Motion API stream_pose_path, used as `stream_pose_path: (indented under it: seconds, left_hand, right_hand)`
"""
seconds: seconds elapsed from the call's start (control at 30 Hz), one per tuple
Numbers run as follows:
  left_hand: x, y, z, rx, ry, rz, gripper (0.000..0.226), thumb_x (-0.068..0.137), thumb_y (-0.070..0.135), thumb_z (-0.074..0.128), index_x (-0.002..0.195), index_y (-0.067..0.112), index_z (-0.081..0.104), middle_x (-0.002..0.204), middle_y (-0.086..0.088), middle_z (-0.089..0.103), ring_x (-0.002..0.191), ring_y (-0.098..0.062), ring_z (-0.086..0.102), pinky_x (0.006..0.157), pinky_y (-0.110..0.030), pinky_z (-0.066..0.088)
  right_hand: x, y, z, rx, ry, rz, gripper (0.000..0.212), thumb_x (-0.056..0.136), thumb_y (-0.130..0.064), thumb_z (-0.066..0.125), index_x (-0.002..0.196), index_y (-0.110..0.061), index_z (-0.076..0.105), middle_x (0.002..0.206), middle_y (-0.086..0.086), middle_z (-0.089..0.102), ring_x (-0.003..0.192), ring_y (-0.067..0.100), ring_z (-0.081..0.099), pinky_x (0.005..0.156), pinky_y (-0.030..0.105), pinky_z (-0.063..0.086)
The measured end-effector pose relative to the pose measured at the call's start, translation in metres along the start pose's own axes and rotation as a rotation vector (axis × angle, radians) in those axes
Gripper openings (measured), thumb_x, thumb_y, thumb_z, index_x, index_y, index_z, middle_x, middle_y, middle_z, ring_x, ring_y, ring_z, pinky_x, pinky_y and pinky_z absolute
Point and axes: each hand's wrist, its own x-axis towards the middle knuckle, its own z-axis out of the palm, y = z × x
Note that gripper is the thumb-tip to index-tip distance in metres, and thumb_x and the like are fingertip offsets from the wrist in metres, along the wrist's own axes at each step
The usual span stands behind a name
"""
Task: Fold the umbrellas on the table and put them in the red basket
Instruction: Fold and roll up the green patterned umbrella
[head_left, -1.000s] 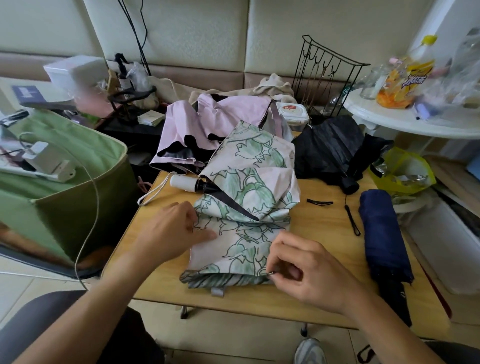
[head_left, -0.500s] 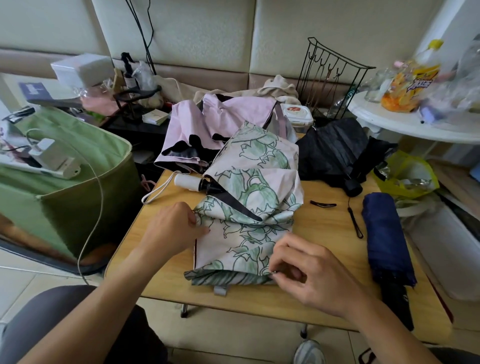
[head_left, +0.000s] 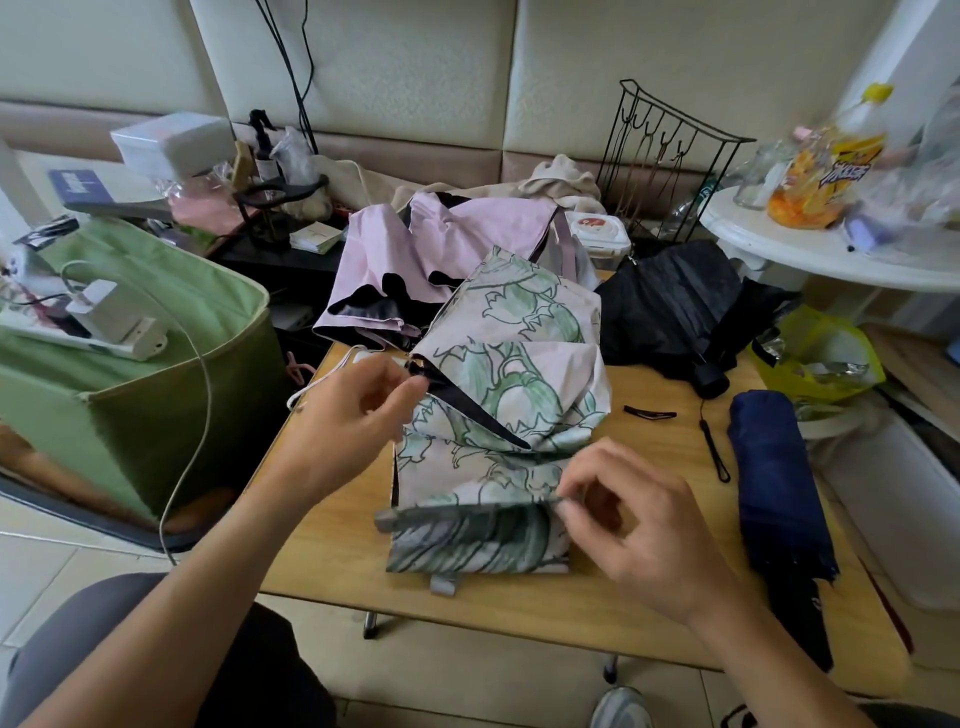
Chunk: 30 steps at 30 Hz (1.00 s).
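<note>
Left hand (head_left: 353, 415) hides floral umbrella (head_left: 504, 405) handle; grip unclear.

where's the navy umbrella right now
In the head view the navy umbrella lies folded along the wooden table's right edge, right of the black strap.

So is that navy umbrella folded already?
Folded. The navy umbrella lies rolled into a slim bundle on the table, untouched by either hand.
</note>
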Motion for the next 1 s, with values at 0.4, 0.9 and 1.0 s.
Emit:
stream_pose_path:
  seconds: [0.4, 0.9, 1.0]
  left_hand:
    - [0.012, 0.020, 0.029, -0.326, 0.076, 0.025, 0.020, 0.088, 0.017, 0.080, 0.106, 0.017, 0.072, 0.097, 0.002, 0.079, 0.090, -0.018, 0.077, 0.082, -0.049, 0.064]
    - [0.030, 0.004, 0.013, -0.333, -0.166, 0.012, 0.025, 0.075, 0.010, 0.085, 0.098, 0.008, 0.075, 0.096, -0.003, 0.080, 0.093, -0.020, 0.077, 0.085, -0.033, 0.063]
    - [0.028, 0.003, 0.012, -0.305, -0.162, 0.062, 0.031, 0.071, 0.017, 0.087, 0.099, 0.009, 0.076, 0.098, -0.003, 0.080, 0.094, -0.020, 0.077, 0.086, -0.038, 0.063]
  right_hand:
    - [0.056, 0.015, -0.004, 0.266, 0.203, 0.378, 0.014, 0.094, -0.034, 0.075, 0.098, -0.022, 0.069, 0.088, -0.004, 0.070, 0.082, 0.016, 0.065, 0.073, 0.039, 0.054]
    - [0.063, 0.030, -0.016, 0.396, 0.114, 0.329, 0.015, 0.088, -0.032, 0.079, 0.095, -0.020, 0.073, 0.075, -0.014, 0.060, 0.071, 0.008, 0.054, 0.068, 0.022, 0.045]
    - [0.063, 0.027, -0.016, 0.373, 0.176, 0.265, 0.013, 0.088, -0.031, 0.079, 0.086, -0.020, 0.073, 0.071, -0.009, 0.061, 0.066, 0.013, 0.054, 0.064, 0.027, 0.044]
